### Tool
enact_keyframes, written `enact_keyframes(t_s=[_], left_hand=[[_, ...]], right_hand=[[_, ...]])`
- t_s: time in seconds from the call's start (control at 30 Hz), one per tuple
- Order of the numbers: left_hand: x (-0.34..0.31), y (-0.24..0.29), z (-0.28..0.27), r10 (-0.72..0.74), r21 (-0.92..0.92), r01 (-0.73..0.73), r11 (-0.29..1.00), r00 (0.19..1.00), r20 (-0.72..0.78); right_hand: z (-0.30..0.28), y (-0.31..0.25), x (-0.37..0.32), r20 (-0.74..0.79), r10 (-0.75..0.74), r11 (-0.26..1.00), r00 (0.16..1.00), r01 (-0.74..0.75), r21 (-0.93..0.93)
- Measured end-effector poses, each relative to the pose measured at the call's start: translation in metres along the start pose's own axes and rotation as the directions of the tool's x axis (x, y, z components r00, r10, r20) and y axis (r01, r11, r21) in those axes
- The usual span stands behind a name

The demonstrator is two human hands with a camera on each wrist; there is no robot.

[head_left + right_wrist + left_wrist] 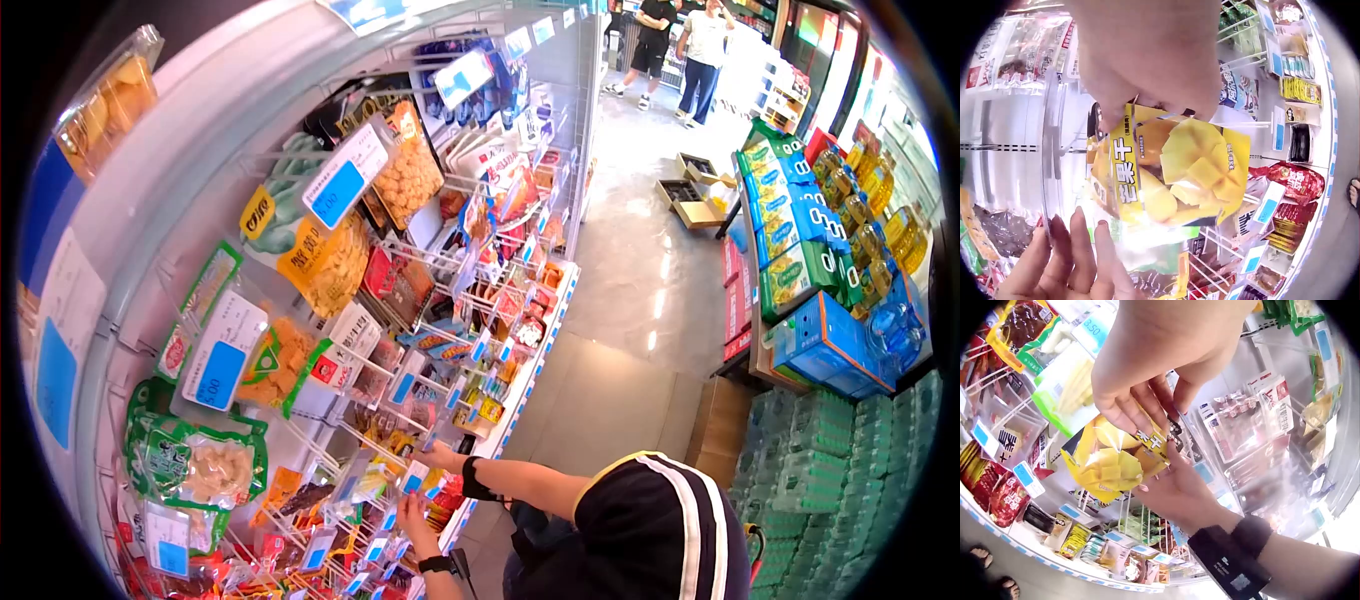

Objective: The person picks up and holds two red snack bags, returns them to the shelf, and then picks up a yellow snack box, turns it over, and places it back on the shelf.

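Observation:
A yellow bag of dried mango [1191, 169] is in my right hand [1147, 62], which pinches it along one edge, its label facing the right wrist camera. In the left wrist view that same hand [1175, 494] comes in from the lower right, below the bag [1107, 459]. My left hand [1072, 265] has thumb and forefinger at the edge of a clear plastic price-tag holder [1052, 150], pinching it. Its other fingers spread beside the bag. The head view shows both hands low at the shelf, the right [440, 458] beyond the left [412, 515].
Snack bags hang on wire hooks around the hands, with price tags [345, 180] jutting out. A green bag [205, 465] hangs at the left. Across the aisle [640, 290] stand stacked boxes [830, 340] and oil bottles [880, 185]. Two people [700, 55] stand far off.

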State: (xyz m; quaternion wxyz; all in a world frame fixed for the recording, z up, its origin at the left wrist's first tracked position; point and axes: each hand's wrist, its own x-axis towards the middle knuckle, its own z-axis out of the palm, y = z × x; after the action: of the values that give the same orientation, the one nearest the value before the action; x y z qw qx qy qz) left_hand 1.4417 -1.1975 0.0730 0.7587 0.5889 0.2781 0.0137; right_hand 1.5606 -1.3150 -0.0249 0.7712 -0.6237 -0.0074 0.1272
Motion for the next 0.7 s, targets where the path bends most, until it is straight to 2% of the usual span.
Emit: enact_keyframes(t_s=[0.1,0.17,0.2,0.23,0.27,0.3,0.33,0.37,0.43,0.47,0.53,0.57,0.63,0.7], left_hand=[[0.003,0.003,-0.002,-0.046,-0.018,0.047,0.999,0.997,0.063],[0.005,-0.006,-0.019,0.089,0.045,-0.098,0.994,0.983,0.163],[-0.013,0.013,-0.006,0.191,0.217,-0.22,0.951,0.97,0.15],[-0.02,0.033,0.007,0.013,0.019,-0.015,1.0,0.997,0.074],[-0.001,0.02,-0.004,-0.061,0.069,0.056,0.996,0.996,0.063],[0.002,0.023,0.0,-0.084,0.041,0.081,0.996,0.994,0.067],[0.003,0.027,0.004,-0.11,0.017,0.109,0.994,0.991,0.071],[0.002,0.03,0.005,-0.143,-0.001,0.143,0.99,0.987,0.072],[0.014,0.024,0.01,-0.16,-0.051,0.168,0.984,0.978,0.132],[0.02,0.017,0.005,-0.171,-0.07,0.184,0.98,0.973,0.157],[0.023,0.018,0.008,-0.214,-0.217,0.251,0.943,0.96,0.183],[0.026,0.019,0.006,-0.276,-0.187,0.299,0.936,0.951,0.142],[0.025,0.015,0.004,-0.249,-0.174,0.274,0.946,0.956,0.154],[0.026,0.015,0.004,-0.259,-0.079,0.268,0.96,0.961,0.1]], right_hand=[[0.005,0.012,0.001,-0.022,-0.08,0.997,0.997,0.08,0.018],[-0.007,0.007,-0.009,0.104,-0.022,0.998,0.994,0.015,0.066],[-0.01,-0.005,-0.016,0.174,0.03,0.993,0.984,-0.049,0.11],[-0.014,-0.019,-0.02,0.223,0.084,0.981,0.971,-0.12,0.153],[-0.021,-0.029,-0.021,0.248,0.125,0.965,0.961,-0.176,0.193],[-0.032,-0.013,-0.015,0.29,0.174,0.983,0.941,-0.181,-0.003],[-0.037,-0.027,-0.022,0.266,0.244,0.959,0.933,-0.272,0.075],[-0.042,-0.003,-0.015,0.317,0.26,0.955,0.912,-0.292,0.056],[-0.04,-0.014,-0.02,0.322,0.217,0.924,0.922,-0.3,0.238],[-0.037,-0.041,-0.033,0.295,0.007,0.994,0.956,-0.038,0.098],[-0.032,-0.032,-0.026,0.249,-0.073,0.997,0.966,0.062,0.052],[-0.026,-0.002,-0.012,0.215,0.07,0.983,0.974,-0.104,0.148],[-0.013,-0.053,-0.024,0.078,0.101,0.963,0.992,-0.117,0.244],[0.001,-0.035,-0.013,-0.058,-0.114,0.962,0.992,0.124,0.241]])
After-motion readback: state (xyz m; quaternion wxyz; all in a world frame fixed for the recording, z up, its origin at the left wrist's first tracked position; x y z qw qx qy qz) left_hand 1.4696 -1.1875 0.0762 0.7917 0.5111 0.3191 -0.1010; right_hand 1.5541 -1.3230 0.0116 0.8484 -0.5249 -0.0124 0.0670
